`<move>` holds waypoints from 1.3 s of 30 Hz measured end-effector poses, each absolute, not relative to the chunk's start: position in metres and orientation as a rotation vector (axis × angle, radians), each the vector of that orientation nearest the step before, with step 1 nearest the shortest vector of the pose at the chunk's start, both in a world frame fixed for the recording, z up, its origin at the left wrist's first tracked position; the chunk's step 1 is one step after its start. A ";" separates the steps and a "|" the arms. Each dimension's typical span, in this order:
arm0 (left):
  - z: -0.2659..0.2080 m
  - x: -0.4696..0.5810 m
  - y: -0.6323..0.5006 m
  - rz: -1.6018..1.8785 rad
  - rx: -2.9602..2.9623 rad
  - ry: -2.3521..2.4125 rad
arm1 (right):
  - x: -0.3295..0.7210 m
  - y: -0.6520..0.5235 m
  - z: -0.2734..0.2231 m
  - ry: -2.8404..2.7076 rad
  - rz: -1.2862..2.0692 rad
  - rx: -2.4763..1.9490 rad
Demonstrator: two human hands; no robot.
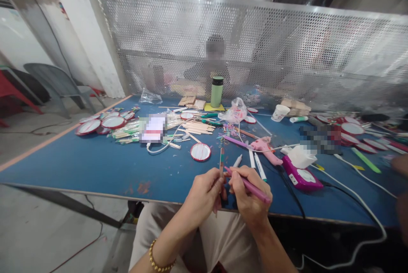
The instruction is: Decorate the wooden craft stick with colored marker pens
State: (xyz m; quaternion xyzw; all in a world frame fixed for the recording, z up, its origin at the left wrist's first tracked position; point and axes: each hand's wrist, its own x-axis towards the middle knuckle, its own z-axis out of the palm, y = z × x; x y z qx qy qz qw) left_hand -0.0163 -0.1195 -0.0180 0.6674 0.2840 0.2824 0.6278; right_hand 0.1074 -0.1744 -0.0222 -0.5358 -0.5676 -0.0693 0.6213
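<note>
Just over the table's front edge, my left hand (205,190) is closed on a flat wooden craft stick (222,160) that points up and away, with a green band and a reddish patch on it. My right hand (250,194) grips a pink marker (255,187), its tip touching or very near the stick; I cannot tell which. A grey-white marker (237,161) and a white marker with a green end (260,167) lie just beyond my right hand. Ahead of my left hand rests a round white disc with a red rim (200,152).
Bare sticks (197,126), a lit phone (154,128) on a cable and a pink glue gun (266,149) lie on the blue table (105,166). A green bottle (217,92) stands at the back before a perforated metal screen (165,30). At right sits a magenta power strip (301,175) with cords.
</note>
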 end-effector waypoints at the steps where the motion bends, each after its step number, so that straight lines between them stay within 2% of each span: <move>1: -0.018 -0.016 -0.119 0.651 1.528 0.652 | 0.107 -0.174 -0.022 -1.308 -0.162 -1.230; 39: -0.017 -0.017 -0.120 0.657 1.549 0.663 | 0.107 -0.174 -0.022 -1.358 -0.181 -1.209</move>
